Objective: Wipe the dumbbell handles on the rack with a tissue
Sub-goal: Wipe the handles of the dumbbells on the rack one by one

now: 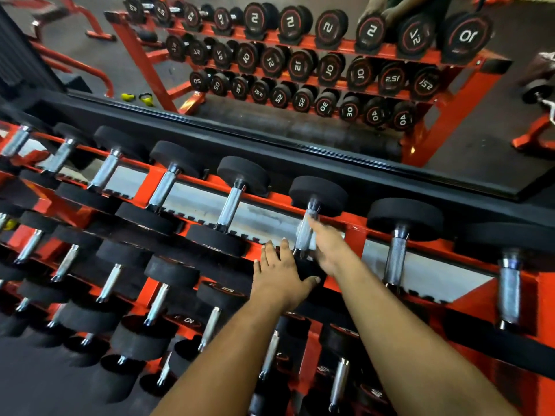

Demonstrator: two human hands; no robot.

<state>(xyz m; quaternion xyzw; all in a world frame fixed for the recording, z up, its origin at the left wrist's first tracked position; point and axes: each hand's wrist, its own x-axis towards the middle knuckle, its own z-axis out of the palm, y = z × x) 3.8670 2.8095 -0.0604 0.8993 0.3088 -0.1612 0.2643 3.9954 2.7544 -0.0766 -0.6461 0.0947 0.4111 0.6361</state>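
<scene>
A red rack [354, 232] carries rows of black dumbbells with chrome handles. My right hand [329, 246] is wrapped round the handle of one top-row dumbbell [318, 195], with a white tissue [303, 232] showing between the fingers and the chrome. The hand and tissue are blurred. My left hand [280, 273] rests flat, fingers straight, on the near black head of that same dumbbell. Bare handles stand to the left [229, 205] and to the right [396, 259].
A mirror [300, 70] behind the rack reflects the rack and numbered dumbbell ends. A black ledge [270, 148] runs below the mirror. Lower rows of dumbbells [156, 304] fill the rack beneath my arms. Two yellow kettlebells [138, 98] appear in the reflection.
</scene>
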